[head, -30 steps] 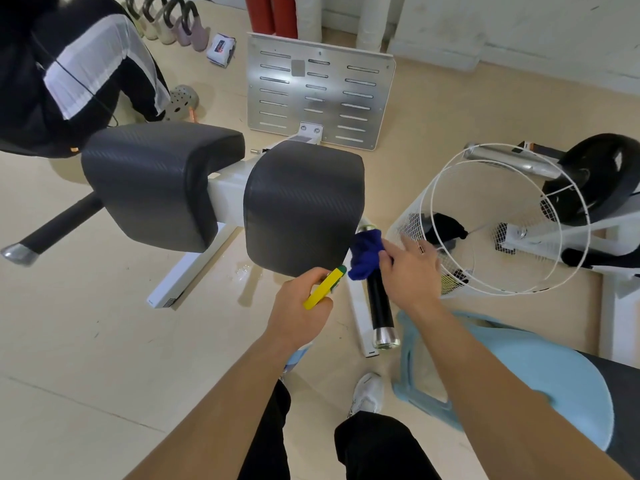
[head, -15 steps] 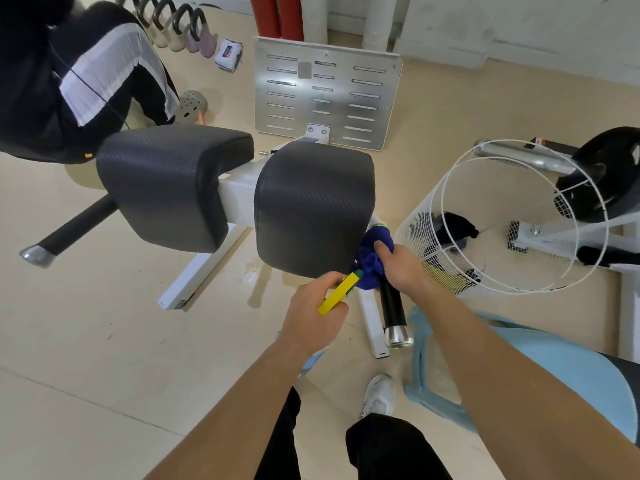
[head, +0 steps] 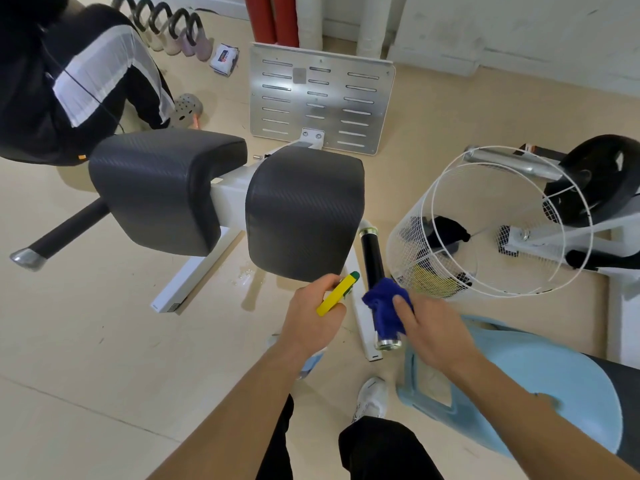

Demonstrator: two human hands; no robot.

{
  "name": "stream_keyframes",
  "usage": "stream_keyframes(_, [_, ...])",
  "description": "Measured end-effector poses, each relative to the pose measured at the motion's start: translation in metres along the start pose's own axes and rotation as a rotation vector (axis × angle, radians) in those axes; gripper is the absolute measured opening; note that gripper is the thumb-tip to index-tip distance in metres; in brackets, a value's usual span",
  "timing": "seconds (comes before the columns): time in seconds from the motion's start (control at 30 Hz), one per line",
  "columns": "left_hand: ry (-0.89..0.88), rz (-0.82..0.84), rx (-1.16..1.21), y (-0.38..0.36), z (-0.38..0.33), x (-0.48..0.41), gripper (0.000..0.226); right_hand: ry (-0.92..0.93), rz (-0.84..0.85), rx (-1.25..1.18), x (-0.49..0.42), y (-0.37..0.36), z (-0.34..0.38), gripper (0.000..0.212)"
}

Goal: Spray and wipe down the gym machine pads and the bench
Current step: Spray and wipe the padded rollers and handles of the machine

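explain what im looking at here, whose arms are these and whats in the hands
The view comes from a camera worn on a person's head, looking down at their own arms. The left hand grips a spray bottle with a yellow trigger. The right hand holds a blue cloth against a black handle of a gym machine. Ahead are its two dark pads, one beside the other on a white frame. A white wire basket stands to the right on the floor.

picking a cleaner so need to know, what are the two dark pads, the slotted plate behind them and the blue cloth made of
Dark pads: likely vinyl or faux leather, matte with a fine woven-look texture, over cushioned rounded edges. Slotted plate: looks like brushed metal, pale grey with a dull sheen. Blue cloth in the right hand: soft fuzzy fabric, possibly microfibre.
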State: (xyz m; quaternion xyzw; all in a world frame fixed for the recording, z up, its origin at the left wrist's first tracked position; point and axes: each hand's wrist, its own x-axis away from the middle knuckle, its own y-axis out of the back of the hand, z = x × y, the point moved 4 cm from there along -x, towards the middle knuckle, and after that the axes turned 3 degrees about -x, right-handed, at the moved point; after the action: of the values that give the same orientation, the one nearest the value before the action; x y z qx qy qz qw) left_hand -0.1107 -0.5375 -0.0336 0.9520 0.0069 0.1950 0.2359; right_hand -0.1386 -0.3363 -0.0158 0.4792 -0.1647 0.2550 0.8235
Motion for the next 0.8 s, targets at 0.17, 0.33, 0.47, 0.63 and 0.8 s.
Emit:
stream_keyframes(0.17, [-0.025, 0.009, 0.007, -0.003, -0.004, 0.0, 0.018, -0.196, 0.068, -0.561, -0.031, -0.043, 0.004, 0.027])
stream_keyframes(0.33, [-0.032, 0.002, 0.015, -0.004, -0.001, 0.002, 0.024, -0.203, 0.08, -0.97, -0.047, -0.038, 0.009, 0.021])
stream_keyframes(0.47, [-0.012, -0.008, 0.015, -0.004, 0.003, 0.003, 0.024, -0.342, 0.008, -1.354, -0.049, -0.042, 0.013, 0.031])
stream_keyframes(0.63, [0.001, -0.011, 0.019, -0.006, 0.006, 0.006, 0.027, -0.469, -0.053, -1.383, -0.077, -0.041, 0.006, 0.037])
stream_keyframes(0.8, [0.006, -0.034, 0.015, -0.004, 0.01, 0.01, 0.027, -0.521, -0.106, -1.284, -0.155, -0.061, -0.047, 0.052])
